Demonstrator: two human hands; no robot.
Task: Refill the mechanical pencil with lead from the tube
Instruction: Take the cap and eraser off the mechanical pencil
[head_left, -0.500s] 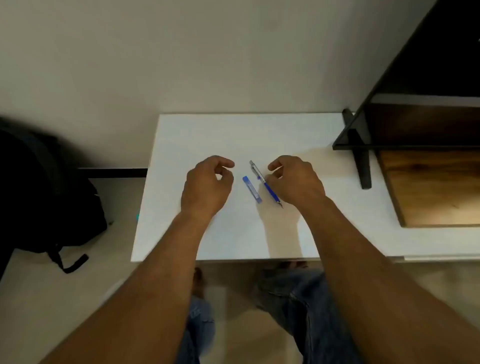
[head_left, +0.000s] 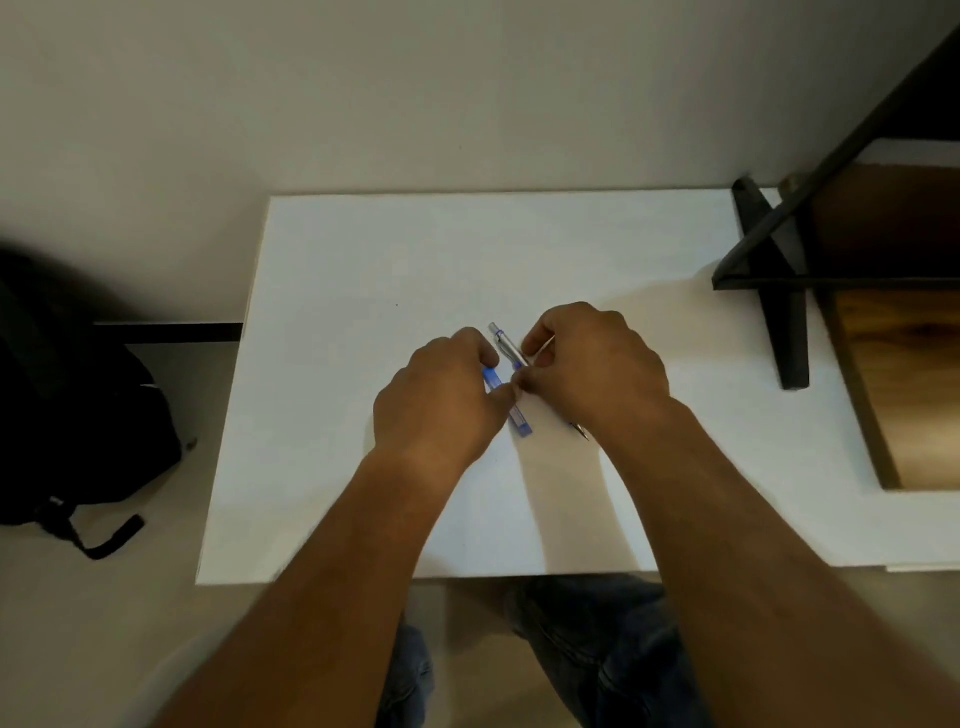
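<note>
On the white table (head_left: 363, 260) lie a blue lead tube (head_left: 522, 422) and a mechanical pencil (head_left: 505, 344) with a silver clip and a blue grip, side by side and slanted. My left hand (head_left: 441, 402) pinches the tube's far end between fingers and thumb; its near end sticks out below. My right hand (head_left: 597, 366) covers the pencil's middle, fingers closed on it. The pencil's cap end shows above the hands, and its tip (head_left: 583, 434) peeks out by my right wrist. Both things seem to rest on the table.
A black shelf frame (head_left: 779, 291) with a slanted leg stands at the table's right, beside a wooden board (head_left: 909, 395). A black backpack (head_left: 78, 415) sits on the floor at the left. My knees in jeans are under the front edge.
Both hands have closed in from either side. The left hand now grips the lead tube and the right hand grips the pencil; before, they hovered beside them. The camera has leaned in.
</note>
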